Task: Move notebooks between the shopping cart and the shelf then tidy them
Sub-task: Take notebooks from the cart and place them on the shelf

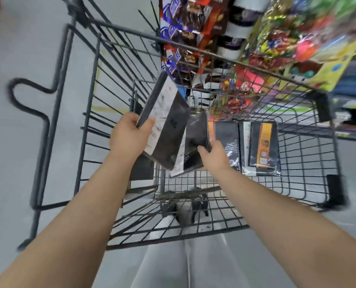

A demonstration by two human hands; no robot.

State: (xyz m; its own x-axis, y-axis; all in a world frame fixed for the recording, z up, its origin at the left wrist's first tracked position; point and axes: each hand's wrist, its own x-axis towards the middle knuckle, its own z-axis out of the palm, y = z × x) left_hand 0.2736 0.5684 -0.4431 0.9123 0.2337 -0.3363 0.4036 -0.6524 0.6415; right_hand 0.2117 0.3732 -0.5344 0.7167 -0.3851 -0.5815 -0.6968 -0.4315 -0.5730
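Note:
I look down into a dark wire shopping cart (119, 32). My left hand (127, 136) grips a black-and-white notebook (166, 125) by its spine and holds it tilted above the cart floor. My right hand (213, 156) is closed on the lower edge of a second dark notebook (196, 138), which leans just behind the first. Two more wrapped notebooks lie flat on the cart floor to the right: one black with an orange edge (227, 140), one black with an orange band (263, 146). The picture is blurred by motion.
A shelf of chocolate bars (191, 21) and bright candy bags (287, 38) stands beyond the cart's far right side. The grey floor (27, 48) spreads out to the left. The cart's handle loop (27, 102) sticks out on the left side.

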